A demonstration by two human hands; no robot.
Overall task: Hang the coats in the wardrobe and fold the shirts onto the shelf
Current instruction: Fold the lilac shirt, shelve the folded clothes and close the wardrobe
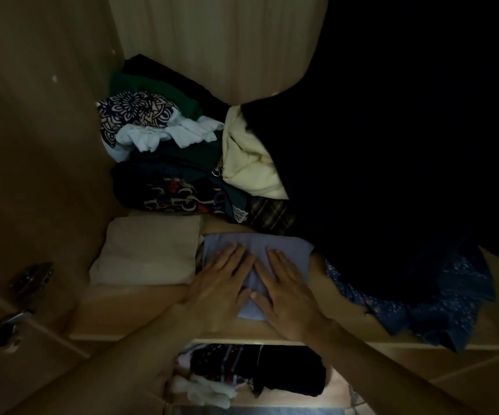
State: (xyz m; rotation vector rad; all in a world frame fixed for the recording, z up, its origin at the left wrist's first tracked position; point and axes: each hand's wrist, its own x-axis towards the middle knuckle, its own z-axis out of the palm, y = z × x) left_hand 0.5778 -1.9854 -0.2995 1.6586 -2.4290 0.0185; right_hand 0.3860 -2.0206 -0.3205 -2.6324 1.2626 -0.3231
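Note:
A folded light-blue shirt (284, 248) lies on the wooden wardrobe shelf (140, 310), near its front edge. My left hand (221, 280) and my right hand (284, 290) both press flat on top of it, fingers straight, thumbs nearly touching. To its left sits a folded cream shirt (149, 250). A dark hanging coat (392, 145) fills the right side and hides what is behind it.
An untidy heap of clothes (164, 151) is piled at the back of the shelf, with a pale yellow garment (251, 166). A blue dotted garment (422, 301) drapes over the shelf's right front. More clothes (257, 372) lie on the shelf below. A door hinge (29, 280) is at left.

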